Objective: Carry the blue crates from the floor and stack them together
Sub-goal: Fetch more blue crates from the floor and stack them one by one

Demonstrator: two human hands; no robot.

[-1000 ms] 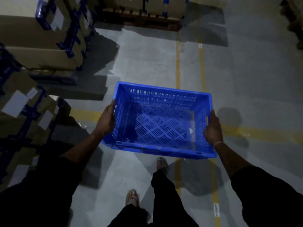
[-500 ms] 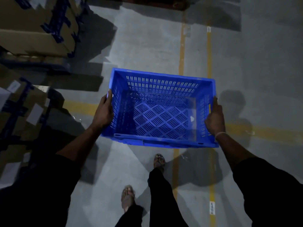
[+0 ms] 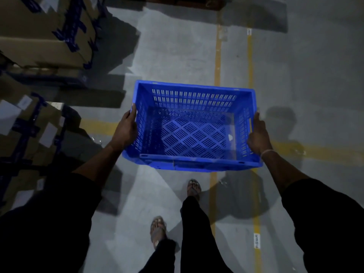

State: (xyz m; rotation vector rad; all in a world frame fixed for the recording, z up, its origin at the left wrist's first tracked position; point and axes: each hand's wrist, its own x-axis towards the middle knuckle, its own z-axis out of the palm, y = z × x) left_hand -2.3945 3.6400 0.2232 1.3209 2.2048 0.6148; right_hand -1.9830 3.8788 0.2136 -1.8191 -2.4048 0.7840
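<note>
Crate [image 3: 192, 133] up off the floor, empty, level between both hands | left hand [image 3: 126, 130] clamps its left wall | right hand [image 3: 258, 134] grips its right wall | cardboard boxes [image 3: 47, 36] beyond left hand

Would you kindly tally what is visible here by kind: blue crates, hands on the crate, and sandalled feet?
Blue crate: 1, carried clear of the floor
Hands gripping its short sides: 2, left hand and right hand
Sandalled feet: 2, one foot ahead of the other foot
Total: 5

Dim, hard shadows, warped edges
</note>
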